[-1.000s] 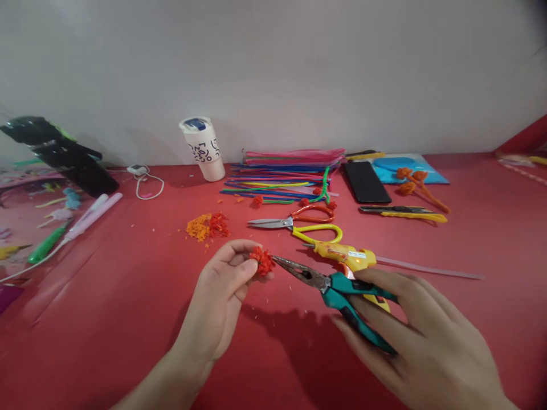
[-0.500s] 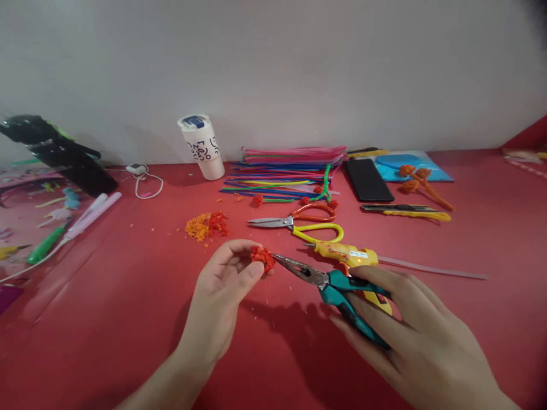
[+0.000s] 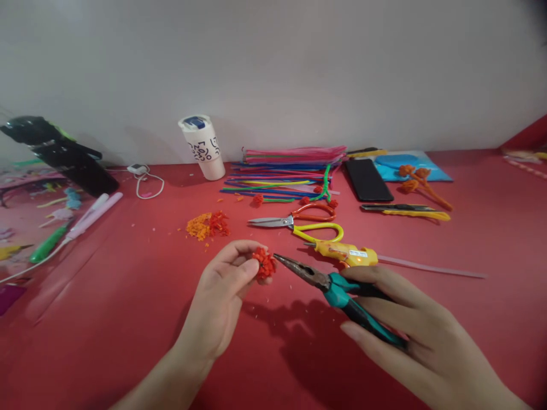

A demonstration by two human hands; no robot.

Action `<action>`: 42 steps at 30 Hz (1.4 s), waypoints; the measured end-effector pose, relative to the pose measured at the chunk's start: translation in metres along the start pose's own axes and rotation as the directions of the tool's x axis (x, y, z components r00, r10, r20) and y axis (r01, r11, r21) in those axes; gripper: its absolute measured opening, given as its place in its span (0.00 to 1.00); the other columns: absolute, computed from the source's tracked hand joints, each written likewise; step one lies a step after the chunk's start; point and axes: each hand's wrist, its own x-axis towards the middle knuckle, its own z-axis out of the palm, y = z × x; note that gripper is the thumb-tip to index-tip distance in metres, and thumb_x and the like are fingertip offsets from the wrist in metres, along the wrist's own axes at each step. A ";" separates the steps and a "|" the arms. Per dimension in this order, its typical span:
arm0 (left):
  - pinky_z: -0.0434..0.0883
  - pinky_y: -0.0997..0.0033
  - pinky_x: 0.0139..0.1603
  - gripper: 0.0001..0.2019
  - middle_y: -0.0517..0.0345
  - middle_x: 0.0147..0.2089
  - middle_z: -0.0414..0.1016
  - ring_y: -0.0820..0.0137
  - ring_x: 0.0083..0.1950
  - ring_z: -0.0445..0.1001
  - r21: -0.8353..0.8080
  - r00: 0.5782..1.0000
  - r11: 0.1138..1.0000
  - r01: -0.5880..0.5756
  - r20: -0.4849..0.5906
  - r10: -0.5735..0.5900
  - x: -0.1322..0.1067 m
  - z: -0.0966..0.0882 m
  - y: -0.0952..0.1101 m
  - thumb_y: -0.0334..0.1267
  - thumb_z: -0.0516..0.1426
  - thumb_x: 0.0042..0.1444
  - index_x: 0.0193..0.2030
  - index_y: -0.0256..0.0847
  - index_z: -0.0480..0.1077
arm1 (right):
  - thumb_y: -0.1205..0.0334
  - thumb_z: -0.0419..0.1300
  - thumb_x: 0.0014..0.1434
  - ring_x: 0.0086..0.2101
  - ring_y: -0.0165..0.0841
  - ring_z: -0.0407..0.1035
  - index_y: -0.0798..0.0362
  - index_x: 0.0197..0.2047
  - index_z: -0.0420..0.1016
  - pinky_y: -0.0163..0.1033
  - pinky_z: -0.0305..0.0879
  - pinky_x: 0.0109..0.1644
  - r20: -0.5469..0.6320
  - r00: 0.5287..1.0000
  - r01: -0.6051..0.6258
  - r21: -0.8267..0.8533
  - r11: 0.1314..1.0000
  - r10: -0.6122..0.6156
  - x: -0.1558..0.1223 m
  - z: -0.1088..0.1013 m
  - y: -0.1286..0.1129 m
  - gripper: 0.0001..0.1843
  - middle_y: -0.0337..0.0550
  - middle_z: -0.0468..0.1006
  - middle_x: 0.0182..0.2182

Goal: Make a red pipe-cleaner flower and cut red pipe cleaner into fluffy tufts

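Between the thumb and fingers of my left hand (image 3: 226, 285) is a small red fuzzy pompom-like flower (image 3: 264, 263), its ragged outer side showing. My right hand (image 3: 423, 336) grips needle-nose pliers (image 3: 337, 289) by their teal and black handles. The plier tips point left, just beside the flower and apart from it. Behind my left hand lies a pile of orange and red clippings (image 3: 208, 225). Scissors (image 3: 294, 222) with one red and one yellow handle lie beyond the pliers. A yellow hot glue gun (image 3: 346, 254) sits behind my right hand, partly covered by it.
Colored pipe cleaners (image 3: 282, 171) lie along the wall. Nearby are a white tumbler (image 3: 203, 148), a black phone (image 3: 368, 180), a utility knife (image 3: 397, 208) and an orange pipe-cleaner flower stem (image 3: 431, 185). At left are a black bottle (image 3: 72, 159) and a pink hair straightener (image 3: 94, 216).
The plier tips have come away from the red flower, leaving a small gap. My left hand has turned the flower slightly. My right hand has shifted a little right and down.
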 end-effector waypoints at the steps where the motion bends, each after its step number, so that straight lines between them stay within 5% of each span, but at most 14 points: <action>1: 0.68 0.79 0.34 0.06 0.59 0.32 0.72 0.77 0.31 0.69 -0.004 1.000 1.000 0.011 -0.004 -0.011 0.000 0.000 0.000 0.33 0.57 0.50 0.36 0.39 0.72 | 0.62 0.56 0.53 0.39 0.36 0.71 0.48 0.31 0.75 0.36 0.71 0.39 0.005 1.000 0.014 -0.005 1.000 -0.014 0.000 0.000 0.000 0.06 0.45 0.72 0.41; 22: 0.66 0.82 0.34 0.06 0.61 0.32 0.72 0.78 0.32 0.67 0.128 1.000 0.992 -0.019 -0.009 0.021 0.000 0.001 -0.002 0.32 0.58 0.50 0.36 0.40 0.72 | 0.63 0.56 0.54 0.39 0.35 0.71 0.49 0.32 0.76 0.36 0.70 0.39 0.035 0.999 0.027 -0.031 0.999 -0.026 0.001 0.000 -0.002 0.07 0.47 0.72 0.41; 29: 0.66 0.80 0.32 0.05 0.60 0.30 0.72 0.77 0.30 0.67 0.090 0.998 0.995 0.031 -0.049 -0.027 -0.001 0.006 0.001 0.32 0.58 0.48 0.34 0.39 0.72 | 0.64 0.57 0.53 0.38 0.37 0.70 0.51 0.35 0.75 0.41 0.69 0.40 -0.053 0.992 0.101 -0.161 0.982 -0.111 -0.003 0.004 -0.002 0.07 0.47 0.73 0.41; 37: 0.67 0.80 0.31 0.05 0.58 0.30 0.73 0.78 0.29 0.67 -0.018 0.994 0.994 0.108 -0.033 -0.109 -0.001 0.005 0.002 0.32 0.58 0.49 0.34 0.37 0.72 | 0.69 0.54 0.55 0.34 0.40 0.71 0.51 0.35 0.75 0.45 0.65 0.36 -0.053 0.929 0.274 -0.567 0.777 -0.367 -0.007 0.005 -0.004 0.10 0.44 0.78 0.39; 42: 0.68 0.78 0.31 0.05 0.57 0.30 0.73 0.77 0.28 0.68 -0.036 0.990 0.990 0.134 -0.048 -0.136 -0.001 0.003 0.002 0.33 0.58 0.49 0.33 0.36 0.73 | 0.69 0.52 0.56 0.33 0.41 0.71 0.54 0.33 0.75 0.45 0.63 0.34 -0.012 0.910 0.312 -0.638 0.704 -0.414 -0.006 0.003 -0.006 0.10 0.47 0.78 0.38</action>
